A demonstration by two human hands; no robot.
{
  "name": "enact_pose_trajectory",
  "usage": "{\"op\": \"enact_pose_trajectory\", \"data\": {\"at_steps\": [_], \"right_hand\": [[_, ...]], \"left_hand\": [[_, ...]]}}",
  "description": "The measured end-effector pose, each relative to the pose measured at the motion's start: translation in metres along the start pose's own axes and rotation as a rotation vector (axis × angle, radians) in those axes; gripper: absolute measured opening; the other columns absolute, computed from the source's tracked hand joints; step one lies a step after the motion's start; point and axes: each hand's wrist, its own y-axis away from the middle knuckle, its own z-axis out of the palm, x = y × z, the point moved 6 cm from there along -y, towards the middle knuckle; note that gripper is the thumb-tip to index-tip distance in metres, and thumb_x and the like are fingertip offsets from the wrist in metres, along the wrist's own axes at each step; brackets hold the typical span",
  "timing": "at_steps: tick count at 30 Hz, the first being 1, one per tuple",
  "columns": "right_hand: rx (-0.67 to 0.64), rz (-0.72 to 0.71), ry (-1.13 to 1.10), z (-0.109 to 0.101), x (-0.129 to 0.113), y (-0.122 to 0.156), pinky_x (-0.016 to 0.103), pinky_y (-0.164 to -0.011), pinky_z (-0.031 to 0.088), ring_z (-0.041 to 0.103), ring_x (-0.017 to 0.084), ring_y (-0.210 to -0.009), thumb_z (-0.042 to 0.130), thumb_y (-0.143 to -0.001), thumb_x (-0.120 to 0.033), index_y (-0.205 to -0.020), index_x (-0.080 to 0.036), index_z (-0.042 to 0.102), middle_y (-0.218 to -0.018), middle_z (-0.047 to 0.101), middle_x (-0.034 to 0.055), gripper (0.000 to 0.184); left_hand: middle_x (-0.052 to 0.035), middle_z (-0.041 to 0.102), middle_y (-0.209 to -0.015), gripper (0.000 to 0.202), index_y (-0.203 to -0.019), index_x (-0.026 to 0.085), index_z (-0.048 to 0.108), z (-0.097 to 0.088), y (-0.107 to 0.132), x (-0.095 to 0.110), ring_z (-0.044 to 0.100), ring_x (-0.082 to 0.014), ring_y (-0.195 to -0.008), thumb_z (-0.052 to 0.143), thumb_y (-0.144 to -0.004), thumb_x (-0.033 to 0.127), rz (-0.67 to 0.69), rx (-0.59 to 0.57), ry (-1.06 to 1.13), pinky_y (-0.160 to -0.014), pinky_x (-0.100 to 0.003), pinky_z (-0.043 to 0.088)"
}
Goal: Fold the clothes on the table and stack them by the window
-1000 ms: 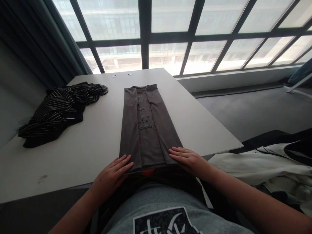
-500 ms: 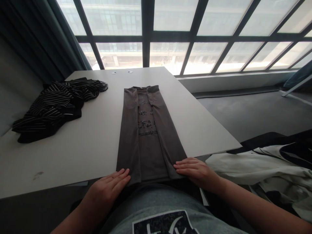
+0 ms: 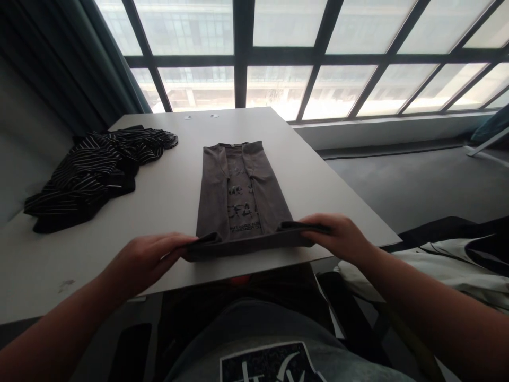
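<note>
Head view: left hand (image 3: 148, 259) and right hand (image 3: 340, 236) each pinch a near corner of the grey garment (image 3: 212, 196), its near edge turned up. It lies on the white counter (image 3: 310, 185), right of striped clothing (image 3: 93, 170).

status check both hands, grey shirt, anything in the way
Left hand and right hand each gripping a near corner of the grey shirt. Shirt on white table, sides folded inward, near end raised. Striped garment lying apart, to the left.

A grey shirt (image 3: 258, 326) carries a black panel (image 3: 266, 362) edged in white. White brush-style strokes (image 3: 245, 371) mark the panel. Forearms (image 3: 413, 292) on both sides of it are bare.
</note>
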Motion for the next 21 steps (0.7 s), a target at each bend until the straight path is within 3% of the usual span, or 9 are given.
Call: {"op": "enact_pose_trajectory", "data": {"at_steps": [3, 5, 10, 13, 16, 18, 21], "right_hand": [[0.041, 0.073, -0.079, -0.007, 0.013, -0.044, 0.04, -0.085, 0.065, 0.076, 0.026, -0.092, 0.077, -0.09, -0.05, -0.111, -0.024, 0.081, -0.1, 0.08, 0.0051, 0.034], [0.0, 0.106, -0.139, -0.006, 0.026, -0.071, 0.04, -0.085, 0.064, 0.074, 0.025, -0.093, 0.078, -0.088, -0.052, -0.111, -0.022, 0.08, -0.101, 0.079, 0.0057, 0.039], [-0.209, 0.233, -0.296, 0.018, 0.072, -0.116, 0.041, -0.084, 0.061, 0.072, 0.024, -0.092, 0.078, -0.084, -0.049, -0.116, -0.018, 0.078, -0.103, 0.078, 0.0078, 0.044], [-0.22, 0.265, -0.193, 0.037, 0.098, -0.124, 0.041, -0.087, 0.059, 0.072, 0.026, -0.096, 0.075, -0.086, -0.043, -0.116, -0.019, 0.079, -0.109, 0.079, 0.0086, 0.039], [-0.073, 0.155, 0.062, 0.041, 0.105, -0.124, 0.042, -0.092, 0.057, 0.071, 0.026, -0.098, 0.073, -0.088, -0.037, -0.115, -0.023, 0.079, -0.113, 0.079, 0.0076, 0.031], [-0.024, 0.051, 0.212, 0.043, 0.102, -0.121, 0.043, -0.093, 0.056, 0.071, 0.026, -0.098, 0.072, -0.092, -0.036, -0.114, -0.024, 0.078, -0.112, 0.078, 0.0075, 0.026], [-0.064, -0.032, 0.354, 0.047, 0.101, -0.12, 0.045, -0.096, 0.056, 0.069, 0.028, -0.101, 0.067, -0.096, -0.036, -0.11, -0.025, 0.078, -0.11, 0.075, 0.0086, 0.021]], "left_hand": [[-0.0049, 0.082, -0.111, 0.043, -0.127, 0.027, 0.076, -0.013, -0.034, -0.019, 0.077, -0.0235, -0.091, 0.05, -0.103, 0.052, -0.08, 0.011, -0.027, -0.086, -0.033, 0.06], [-0.0045, 0.082, -0.108, 0.045, -0.129, 0.026, 0.075, -0.016, -0.056, -0.031, 0.074, -0.0221, -0.084, 0.05, -0.103, 0.052, -0.105, -0.013, -0.048, -0.081, -0.032, 0.058], [-0.0024, 0.08, -0.101, 0.046, -0.133, 0.023, 0.072, 0.004, -0.105, -0.072, 0.069, -0.0188, -0.08, 0.05, -0.101, 0.047, -0.163, -0.093, -0.03, -0.081, -0.029, 0.052], [-0.0047, 0.08, -0.112, 0.042, -0.127, 0.021, 0.074, 0.032, -0.12, -0.102, 0.07, -0.0199, -0.09, 0.052, -0.1, 0.043, -0.205, -0.089, 0.042, -0.086, -0.03, 0.053], [-0.0061, 0.078, -0.115, 0.037, -0.12, 0.022, 0.076, 0.052, -0.121, -0.123, 0.07, -0.0215, -0.094, 0.054, -0.098, 0.043, -0.197, -0.046, 0.056, -0.087, -0.032, 0.053], [-0.0052, 0.077, -0.112, 0.034, -0.118, 0.024, 0.076, 0.057, -0.119, -0.132, 0.069, -0.0207, -0.086, 0.057, -0.097, 0.043, -0.184, -0.019, 0.031, -0.083, -0.033, 0.054], [-0.0042, 0.076, -0.111, 0.032, -0.116, 0.025, 0.076, 0.056, -0.117, -0.139, 0.067, -0.0201, -0.081, 0.06, -0.096, 0.044, -0.187, -0.012, 0.01, -0.08, -0.034, 0.054]]}}
